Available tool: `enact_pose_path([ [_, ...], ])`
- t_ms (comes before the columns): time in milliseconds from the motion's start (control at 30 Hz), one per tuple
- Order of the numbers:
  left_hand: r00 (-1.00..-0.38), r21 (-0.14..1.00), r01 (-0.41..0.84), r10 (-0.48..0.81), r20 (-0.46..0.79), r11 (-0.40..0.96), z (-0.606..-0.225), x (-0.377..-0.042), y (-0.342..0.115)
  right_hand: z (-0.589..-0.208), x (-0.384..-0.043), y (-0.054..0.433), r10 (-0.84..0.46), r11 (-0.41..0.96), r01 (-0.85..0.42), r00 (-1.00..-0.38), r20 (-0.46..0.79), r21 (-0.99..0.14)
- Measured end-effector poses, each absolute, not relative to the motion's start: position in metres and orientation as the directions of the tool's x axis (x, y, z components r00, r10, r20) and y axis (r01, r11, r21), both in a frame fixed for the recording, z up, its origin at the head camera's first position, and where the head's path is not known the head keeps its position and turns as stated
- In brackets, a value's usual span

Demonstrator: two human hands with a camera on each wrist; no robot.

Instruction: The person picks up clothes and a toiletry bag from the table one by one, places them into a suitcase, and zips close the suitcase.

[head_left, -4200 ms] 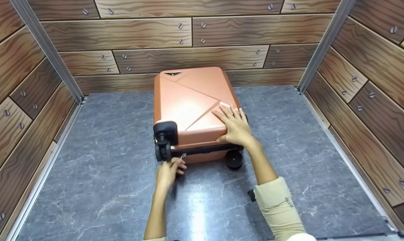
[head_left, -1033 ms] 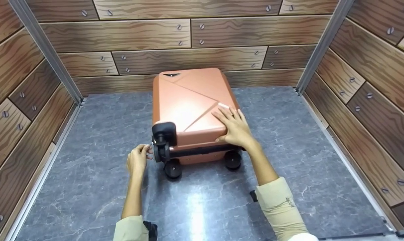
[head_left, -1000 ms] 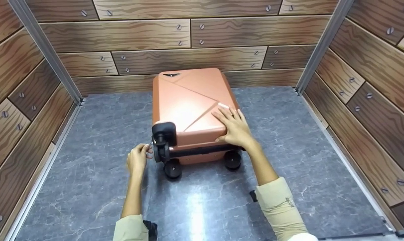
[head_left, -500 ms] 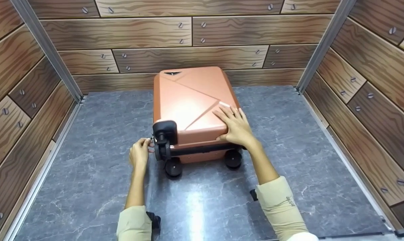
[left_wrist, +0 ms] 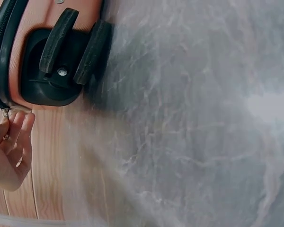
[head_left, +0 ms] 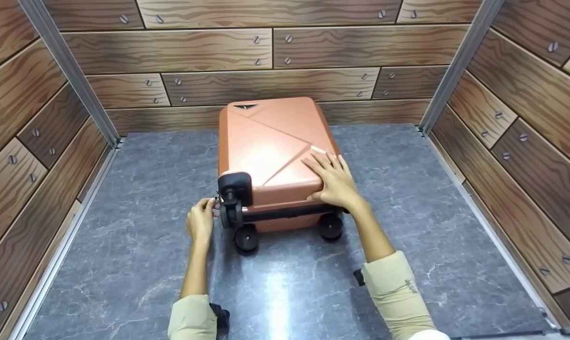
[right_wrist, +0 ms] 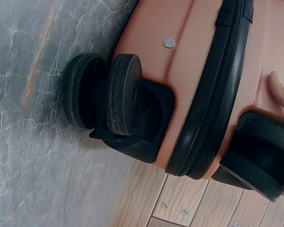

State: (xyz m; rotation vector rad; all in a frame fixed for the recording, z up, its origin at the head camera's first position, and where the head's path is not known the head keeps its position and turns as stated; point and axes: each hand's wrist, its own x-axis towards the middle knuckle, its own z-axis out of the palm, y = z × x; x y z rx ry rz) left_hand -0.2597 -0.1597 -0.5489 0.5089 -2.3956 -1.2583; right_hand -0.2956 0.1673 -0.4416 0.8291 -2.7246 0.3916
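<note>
An orange-pink hard-shell suitcase [head_left: 271, 137] lies flat on the floor, its wheel end toward me. My left hand [head_left: 201, 220] is at the suitcase's near left corner, beside the black wheels. In the left wrist view its thumb and fingers pinch a small metal zipper pull [left_wrist: 6, 113] at the black zipper band. My right hand [head_left: 337, 186] rests spread on the near right part of the top shell, with the thumb over the near edge. The right wrist view shows the zipper [right_wrist: 210, 109] along the wheel end, its teeth meshed there.
Black double wheels [right_wrist: 125, 94] stick out from the suitcase's near end. Grey marble-patterned floor [head_left: 148, 264] surrounds it. Wood-plank-patterned walls [head_left: 219, 47] stand at the back and both sides, with metal posts [head_left: 67, 71] at the corners.
Since the oldest frame, my left hand has moved left from the suitcase's wheel end, round the corner to its left side, with the zipper pull. The right hand has stayed in place.
</note>
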Motion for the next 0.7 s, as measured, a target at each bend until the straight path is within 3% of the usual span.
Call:
enact_pose_path([
  [433,-0.838,0.871,-0.080,-0.506,0.204,0.485,-0.549,-0.251,-0.166,-0.442,-0.295,0.164,-0.504,0.797,-0.577,-0.799,0.328,-0.182],
  [700,-0.836,0.864,-0.038,-0.489,0.247,0.503,-0.530,-0.248,-0.177,-0.443,-0.295,0.163,-0.503,0.797,-0.577,-0.798,0.331,-0.179],
])
